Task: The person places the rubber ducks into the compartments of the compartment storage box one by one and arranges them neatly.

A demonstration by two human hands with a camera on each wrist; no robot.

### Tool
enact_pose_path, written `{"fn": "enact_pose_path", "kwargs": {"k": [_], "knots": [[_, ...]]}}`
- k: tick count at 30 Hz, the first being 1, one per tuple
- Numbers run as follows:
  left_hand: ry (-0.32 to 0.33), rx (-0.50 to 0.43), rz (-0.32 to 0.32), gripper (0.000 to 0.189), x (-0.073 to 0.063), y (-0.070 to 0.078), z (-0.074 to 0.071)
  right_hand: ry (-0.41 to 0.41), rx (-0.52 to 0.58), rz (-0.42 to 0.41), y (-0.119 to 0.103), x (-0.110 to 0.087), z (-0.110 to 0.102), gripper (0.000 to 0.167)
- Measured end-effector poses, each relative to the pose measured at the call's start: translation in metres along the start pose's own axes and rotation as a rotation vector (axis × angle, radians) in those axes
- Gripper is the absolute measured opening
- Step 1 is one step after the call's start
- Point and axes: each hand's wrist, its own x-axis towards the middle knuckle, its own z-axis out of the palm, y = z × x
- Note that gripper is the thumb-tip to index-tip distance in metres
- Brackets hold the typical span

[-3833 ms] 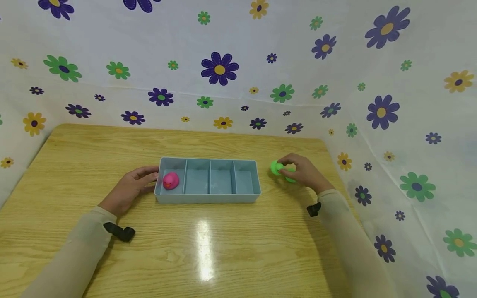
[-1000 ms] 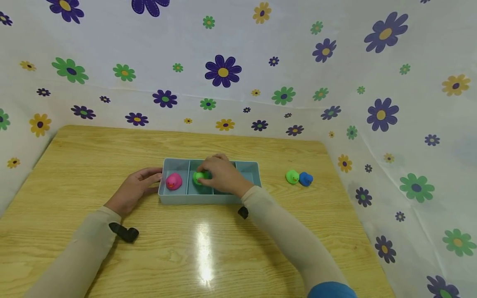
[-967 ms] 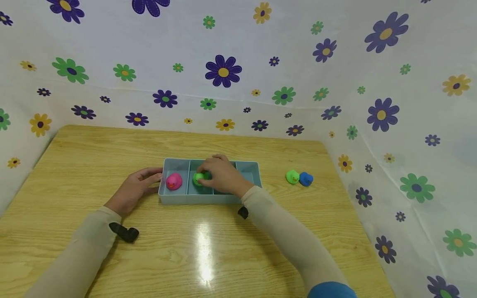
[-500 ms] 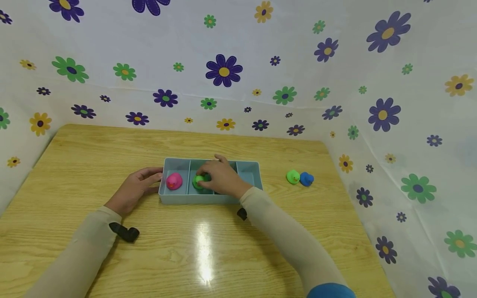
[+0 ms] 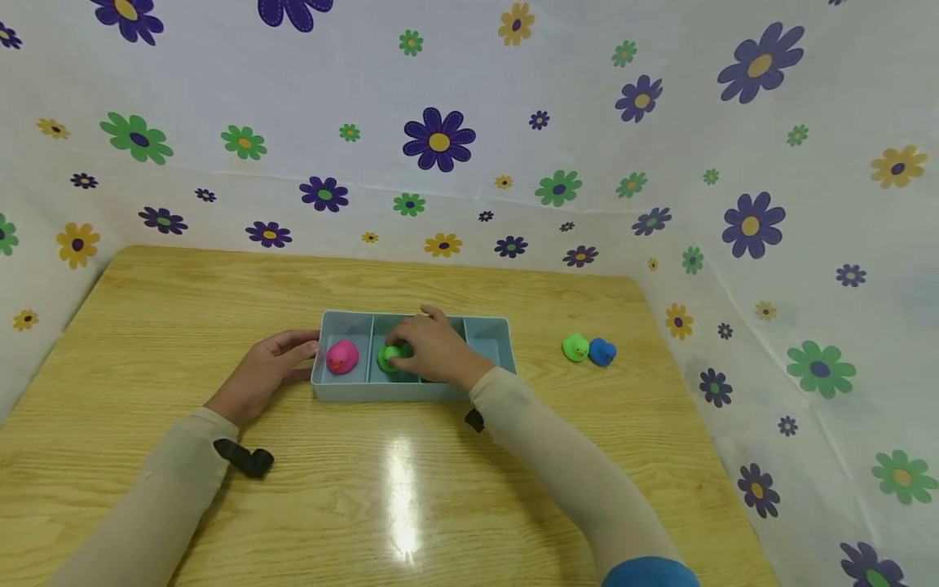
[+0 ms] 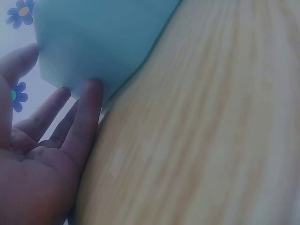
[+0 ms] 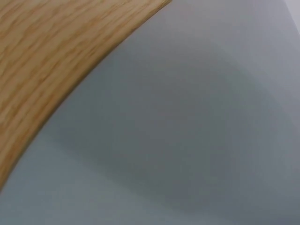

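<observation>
A light blue tray (image 5: 407, 393) with several compartments in a row stands on the wooden table. In its leftmost compartment sits a pink rubber duck (image 5: 341, 357). My right hand (image 5: 440, 346) reaches over the tray and pinches a green rubber duck (image 5: 390, 356) between thumb and fingers, inside the second compartment; the hand covers much of the third. At the tray's left end my left hand (image 5: 267, 367) rests with extended fingers; the left wrist view has its fingertips (image 6: 93, 86) on the tray's end wall (image 6: 108, 42). The right wrist view shows no hand, only a close bluish-grey surface (image 7: 178, 108).
To the right of the tray, another green duck (image 5: 575, 348) and a blue duck (image 5: 602, 352) sit side by side on the wooden table (image 5: 330, 489). A white flower-printed cloth (image 5: 469, 81) rises behind the table and along its sides.
My right hand has carried the green duck from the right of the tray into the second compartment, then shifted it slightly left. The left hand has stayed at the tray's end.
</observation>
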Motion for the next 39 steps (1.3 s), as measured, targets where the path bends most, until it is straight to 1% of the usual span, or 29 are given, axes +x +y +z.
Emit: {"fn": "enact_pose_path", "kwargs": {"k": [6, 18, 21, 24, 26, 32, 35, 37, 39], "knots": [[0.004, 0.013, -0.014, 0.073, 0.0, 0.0, 0.001, 0.004, 0.002, -0.005, 0.0, 0.0, 0.001, 0.027], [0.006, 0.006, -0.002, 0.072, -0.002, 0.002, 0.002, -0.009, -0.023, -0.026, 0.002, -0.001, 0.001, 0.031], [0.008, 0.008, 0.0, 0.073, -0.002, 0.002, 0.002, 0.001, -0.015, -0.035, 0.002, -0.003, -0.001, 0.034], [0.002, 0.004, 0.005, 0.073, -0.001, 0.0, 0.001, 0.03, 0.012, -0.053, 0.004, -0.007, -0.003, 0.037], [-0.002, 0.002, 0.01, 0.072, 0.0, -0.001, 0.001, 0.061, 0.049, -0.071, 0.007, -0.011, -0.006, 0.038], [-0.009, 0.008, 0.026, 0.07, 0.001, -0.003, 0.002, 0.182, 0.156, -0.124, 0.024, -0.028, -0.018, 0.038], [-0.008, 0.015, 0.027, 0.071, 0.001, -0.003, 0.002, 0.229, 0.201, -0.113, 0.036, -0.039, -0.027, 0.036], [-0.005, 0.02, 0.023, 0.072, 0.002, -0.003, 0.002, 0.249, 0.216, -0.083, 0.043, -0.046, -0.033, 0.036], [-0.001, 0.021, 0.017, 0.074, 0.004, -0.004, 0.0, 0.26, 0.204, -0.048, 0.052, -0.053, -0.038, 0.036]]}}
